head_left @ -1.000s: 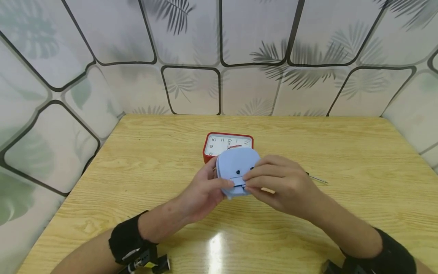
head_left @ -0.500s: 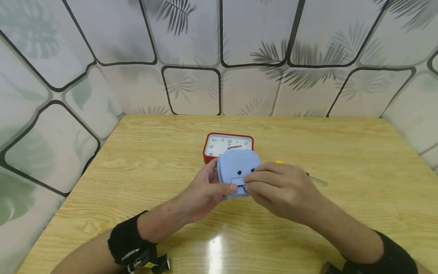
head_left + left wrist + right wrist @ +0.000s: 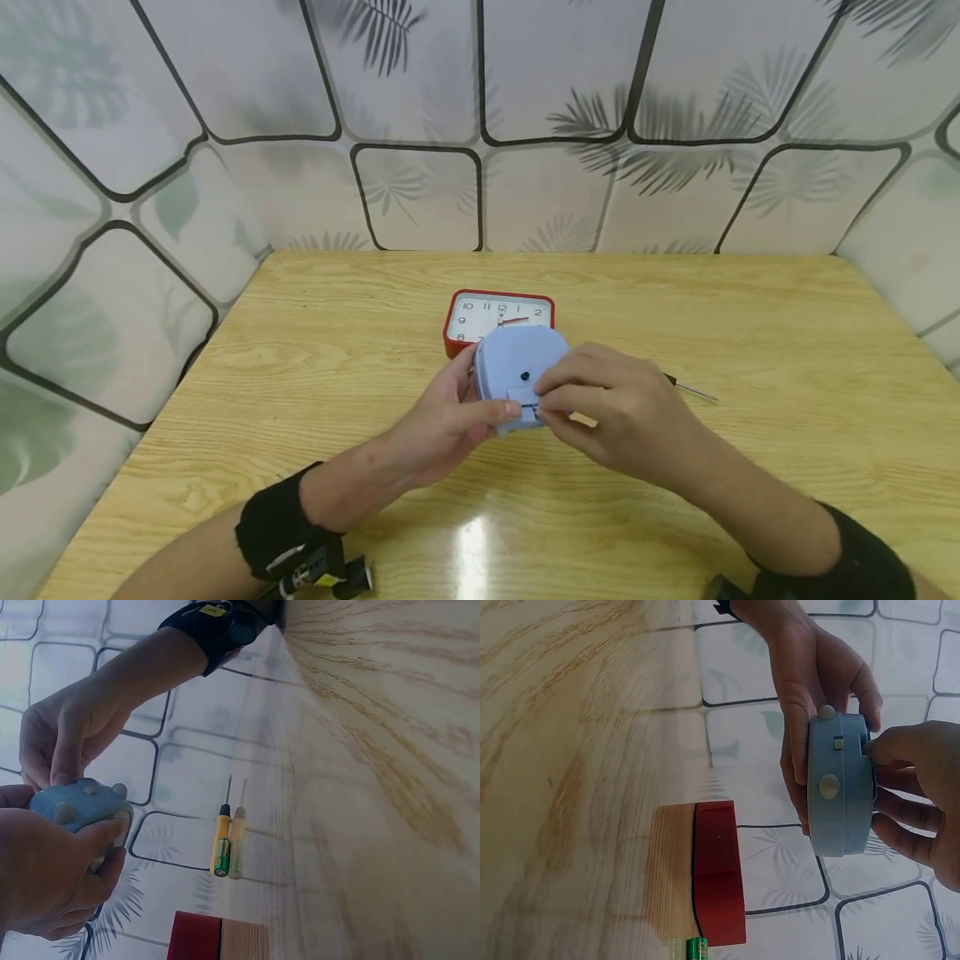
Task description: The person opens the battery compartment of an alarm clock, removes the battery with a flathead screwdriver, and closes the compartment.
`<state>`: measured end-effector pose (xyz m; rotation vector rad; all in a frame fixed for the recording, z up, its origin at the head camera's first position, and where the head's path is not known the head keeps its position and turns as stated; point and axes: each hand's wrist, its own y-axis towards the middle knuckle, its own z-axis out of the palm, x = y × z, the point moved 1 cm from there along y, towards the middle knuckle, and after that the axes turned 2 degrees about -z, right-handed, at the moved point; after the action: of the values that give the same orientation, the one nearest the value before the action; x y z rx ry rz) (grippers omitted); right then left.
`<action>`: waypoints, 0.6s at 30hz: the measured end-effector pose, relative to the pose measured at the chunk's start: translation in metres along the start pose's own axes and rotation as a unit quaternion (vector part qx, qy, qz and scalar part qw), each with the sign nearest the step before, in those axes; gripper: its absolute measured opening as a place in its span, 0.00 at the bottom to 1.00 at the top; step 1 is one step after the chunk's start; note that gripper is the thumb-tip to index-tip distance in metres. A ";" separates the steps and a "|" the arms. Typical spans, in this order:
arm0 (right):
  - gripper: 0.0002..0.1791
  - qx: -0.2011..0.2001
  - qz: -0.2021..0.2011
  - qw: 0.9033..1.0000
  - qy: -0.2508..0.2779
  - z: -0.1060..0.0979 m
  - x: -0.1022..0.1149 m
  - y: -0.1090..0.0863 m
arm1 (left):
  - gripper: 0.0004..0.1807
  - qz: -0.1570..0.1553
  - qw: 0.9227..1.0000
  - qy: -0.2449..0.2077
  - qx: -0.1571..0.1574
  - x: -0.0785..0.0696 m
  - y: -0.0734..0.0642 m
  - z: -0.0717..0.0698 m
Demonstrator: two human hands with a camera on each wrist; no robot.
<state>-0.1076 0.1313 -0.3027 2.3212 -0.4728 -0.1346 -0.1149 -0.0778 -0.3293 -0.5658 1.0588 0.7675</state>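
A light-blue alarm clock [image 3: 506, 354] is held up over the table, its back with a black knob [image 3: 525, 376] and battery cover [image 3: 522, 396] facing me. My left hand [image 3: 450, 421] grips its left side, with the thumb on the lower back near the cover. At the cover's right edge, the thumb and fingers of my right hand [image 3: 626, 412] pinch. What lies under those fingertips is hidden. In the right wrist view, the blue clock [image 3: 829, 817] shows its rim edge-on, with the right thumb at a slot in the back.
Behind the hands lies a red-framed clock [image 3: 475, 310], partly covered by the blue one. A screwdriver [image 3: 696, 390] rests on the wooden table [image 3: 337, 317] beyond the right hand. In the left wrist view, a green battery [image 3: 221, 859] is near its yellow handle [image 3: 225, 827].
The right-hand fingers have shifted slightly at the cover and now hide the second black knob. The left hand and blue clock have barely moved.
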 end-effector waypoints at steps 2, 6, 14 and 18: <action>0.16 0.001 0.005 1.000 0.008 0.001 -0.001 -0.001 | 0.41 -0.005 1.000 0.003 -0.005 0.001 0.000 0.000; 0.15 -0.002 -0.003 1.000 0.018 0.002 -0.002 -0.001 | 0.43 -0.010 1.000 0.011 -0.019 0.002 0.000 -0.001; 0.17 0.006 -0.014 0.999 0.036 0.004 -0.002 -0.001 | 0.45 -0.026 0.998 0.027 -0.049 0.000 0.000 0.000; 0.13 0.011 -0.009 0.999 0.040 0.004 -0.002 -0.001 | 0.46 -0.036 0.997 0.033 -0.061 0.001 0.000 0.000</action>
<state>-0.1097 0.1302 -0.3064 2.3428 -0.4166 -0.0457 -0.1147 -0.0768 -0.3305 -0.7345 1.0512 0.7577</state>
